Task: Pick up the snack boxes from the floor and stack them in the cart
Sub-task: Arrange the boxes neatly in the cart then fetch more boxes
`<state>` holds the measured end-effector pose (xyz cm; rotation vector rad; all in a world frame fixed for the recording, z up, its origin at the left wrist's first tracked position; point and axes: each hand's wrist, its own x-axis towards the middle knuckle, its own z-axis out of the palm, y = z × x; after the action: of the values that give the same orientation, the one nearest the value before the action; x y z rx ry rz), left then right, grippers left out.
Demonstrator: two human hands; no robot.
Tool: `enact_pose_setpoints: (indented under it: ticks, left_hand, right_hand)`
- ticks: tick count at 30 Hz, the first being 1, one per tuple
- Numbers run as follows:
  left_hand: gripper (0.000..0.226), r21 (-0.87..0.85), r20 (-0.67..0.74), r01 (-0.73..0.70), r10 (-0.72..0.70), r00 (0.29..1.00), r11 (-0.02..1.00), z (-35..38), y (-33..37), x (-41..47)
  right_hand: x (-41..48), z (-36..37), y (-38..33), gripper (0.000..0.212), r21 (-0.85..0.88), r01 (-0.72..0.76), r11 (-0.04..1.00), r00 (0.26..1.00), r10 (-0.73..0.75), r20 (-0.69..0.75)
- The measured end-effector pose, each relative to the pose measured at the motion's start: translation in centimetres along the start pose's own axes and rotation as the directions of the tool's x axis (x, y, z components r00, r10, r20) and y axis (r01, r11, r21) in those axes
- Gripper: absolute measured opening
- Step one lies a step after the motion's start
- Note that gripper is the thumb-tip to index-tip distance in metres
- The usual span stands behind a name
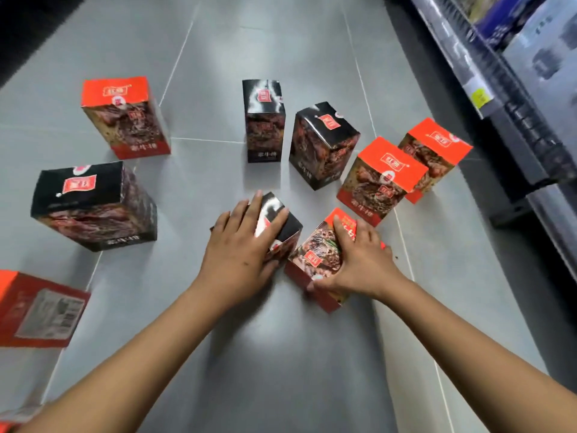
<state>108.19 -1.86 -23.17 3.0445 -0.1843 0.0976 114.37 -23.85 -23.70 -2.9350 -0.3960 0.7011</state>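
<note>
Several snack boxes, black ones and red ones, stand scattered on the grey tiled floor. My left hand (242,245) lies over the top of a black box (288,229) close in front of me, fingers wrapped across it. Right beside it, my right hand (356,260) grips a tilted red box (315,257), thumb on its near face and fingers over its top. Further out stand two black boxes (263,120) (321,145) and two red boxes (381,179) (434,154). A red box (125,117) and a black box (93,204) stand at the left. No cart is in view.
A store shelf (505,89) with packaged goods and a yellow price tag runs along the right edge. Another red box (40,307) lies on its side at the left edge. Bare floor stretches between my arms and behind the boxes.
</note>
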Motion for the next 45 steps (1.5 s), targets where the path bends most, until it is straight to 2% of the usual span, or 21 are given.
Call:
enact_pose_setpoints:
  ticks: [3, 6, 8, 10, 12, 15, 16, 18, 20, 22, 24, 26, 27, 28, 30, 34, 38, 41, 45]
  left_hand:
    - [0.084, 0.004, -0.012, -0.028, 0.028, 1.0, 1.0, -0.2, -0.3, 0.0]
    - [0.079, -0.011, 0.023, -0.054, 0.055, 0.998, 0.998, -0.8, -1.2, -0.2]
    - [0.079, -0.022, 0.047, -0.031, 0.032, 0.998, 0.999, -1.1, -1.9, -0.4]
    - [0.082, -0.023, 0.044, 0.003, -0.002, 0.999, 1.0, -1.1, -2.0, -0.6]
    - [0.079, -0.019, 0.017, 0.056, -0.055, 0.998, 0.998, -1.0, -1.5, -0.6]
    - [0.068, -0.01, 0.014, 0.159, -0.159, 0.987, 0.987, -1.0, 0.0, -0.8]
    - [0.067, -0.006, 0.017, 0.19, -0.19, 0.982, 0.982, -1.1, 0.6, -0.8]
    - [0.068, 0.0, 0.029, 0.239, -0.239, 0.971, 0.971, -1.2, 1.6, -1.0]
    - [0.071, -0.011, 0.043, 0.275, -0.274, 0.961, 0.961, -1.3, 2.0, -1.2]
    - [0.067, -0.041, 0.029, 0.268, -0.267, 0.963, 0.962, -1.4, 1.8, -1.4]
    - [0.07, -0.08, 0.039, 0.27, -0.268, 0.963, 0.959, -1.6, 1.3, -1.7]
    - [0.076, -0.102, 0.078, 0.298, -0.291, 0.954, 0.949, -1.8, 1.0, -1.7]
    - [0.076, -0.106, 0.103, 0.319, -0.309, 0.945, 0.942, -1.8, 1.0, -1.5]
    - [0.076, -0.107, 0.12, 0.335, -0.323, 0.939, 0.936, -1.7, 1.0, -1.3]
    - [0.079, -0.105, 0.137, 0.355, -0.34, 0.93, 0.929, -1.8, 1.2, -0.6]
    - [0.083, -0.06, 0.162, 0.385, -0.372, 0.914, 0.921, -1.8, 1.8, 0.4]
    - [0.078, -0.147, 0.121, 0.385, -0.37, 0.921, 0.911, -1.9, 1.7, 0.8]
    - [0.077, -0.192, 0.087, 0.355, -0.344, 0.935, 0.915, -1.7, 1.1, 0.8]
    - [0.077, -0.167, 0.063, 0.324, -0.318, 0.946, 0.931, -1.6, 0.7, 1.4]
  right_hand:
    - [-0.2, 0.0, 0.1, 0.128, 0.05, -0.017, 0.999, 0.999, 0.019, -0.044]
    - [0.5, -1.2, 0.9, 0.127, 0.158, -0.078, 0.984, 0.997, 0.073, 0.033]
    - [0.9, -2.0, 1.8, 0.121, 0.386, -0.099, 0.917, 0.991, 0.057, 0.117]
    - [0.5, -2.9, 2.4, 0.084, 0.658, -0.115, 0.745, 0.986, 0.005, 0.166]
    - [0.2, -3.4, 2.7, 0.046, 0.805, -0.131, 0.579, 0.98, -0.048, 0.194]
    - [0.4, -2.9, 3.6, 0.047, 0.921, -0.218, 0.321, 0.973, 0.005, 0.229]
    - [0.4, -2.8, 3.4, 0.039, 0.949, -0.242, 0.201, 0.969, 0.006, 0.246]
    - [0.6, -2.4, 3.0, 0.028, 0.971, -0.23, 0.059, 0.972, 0.068, 0.226]
    - [0.6, -2.3, 2.6, 0.026, 0.989, -0.133, 0.07, 0.982, 0.145, 0.122]
    - [0.0, -1.6, 2.4, 0.03, 0.987, 0.029, 0.159, 0.96, 0.271, -0.071]
    - [-1.5, -0.2, 2.3, 0.061, 0.955, 0.146, 0.258, 0.888, 0.391, -0.242]
    - [-3.6, 1.6, 1.8, 0.094, 0.884, 0.215, 0.415, 0.84, 0.384, -0.384]
    - [-4.3, 2.6, 1.4, 0.105, 0.838, 0.215, 0.501, 0.839, 0.345, -0.422]
    - [-4.6, 3.4, 0.9, 0.114, 0.792, 0.202, 0.576, 0.844, 0.308, -0.439]
    - [-4.5, 4.8, -0.1, 0.124, 0.731, 0.204, 0.651, 0.853, 0.248, -0.459]
    - [-3.3, 5.8, -1.2, 0.132, 0.756, 0.227, 0.614, 0.826, 0.289, -0.483]
    - [-0.9, 5.6, -0.3, 0.12, 0.778, 0.282, 0.561, 0.789, 0.327, -0.521]
    - [0.5, 5.5, 1.1, 0.124, 0.789, 0.338, 0.513, 0.791, 0.3, -0.533]
    - [1.7, 5.8, 3.0, 0.129, 0.777, 0.373, 0.507, 0.803, 0.243, -0.544]
